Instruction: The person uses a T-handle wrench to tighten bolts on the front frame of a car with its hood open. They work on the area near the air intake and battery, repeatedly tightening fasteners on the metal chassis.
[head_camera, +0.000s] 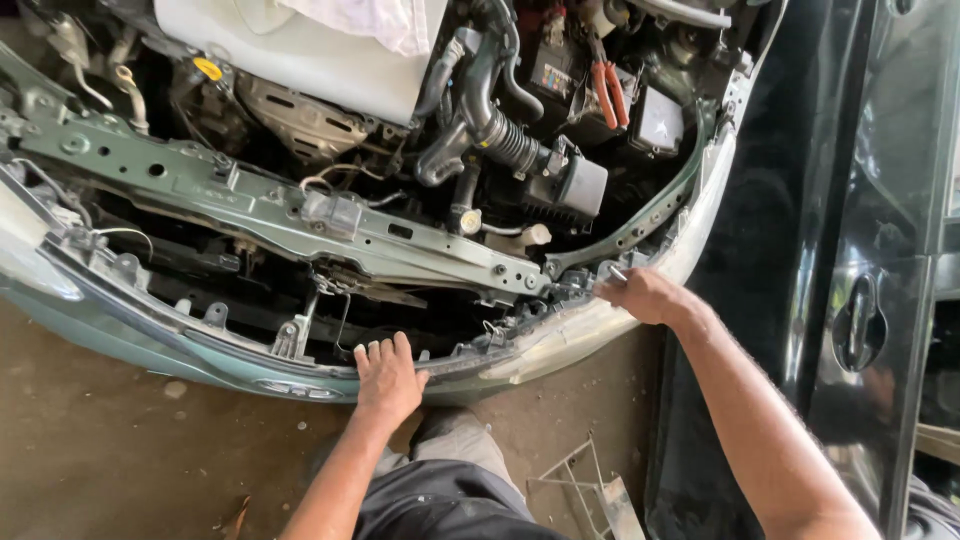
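**Head view: two hands at the front edge of an open engine bay**

Head view, read from near to far, showed my dark trousers lowest in frame and a bent metal bracket lying on the dirt floor just beside them. My left hand lay palm down, fingers spread, flat on the top edge of the green front bumper; it pressed and clasped nothing. My right hand was curled shut around a small metal tool, whose tip met the fasteners at the corner where the bumper joined the green radiator support crossmember. I judged that the work went best with the left hand steadying the bumper so the panel did not shift, and with the tool kept square on its fastener; the fastener itself was too small to make out.

Beyond the crossmember stood a black ribbed intake hose, a battery with red-handled pliers resting beside it, and a white cloth over a pale cover. A black car door stood close on the right, narrowing the room for my right arm.
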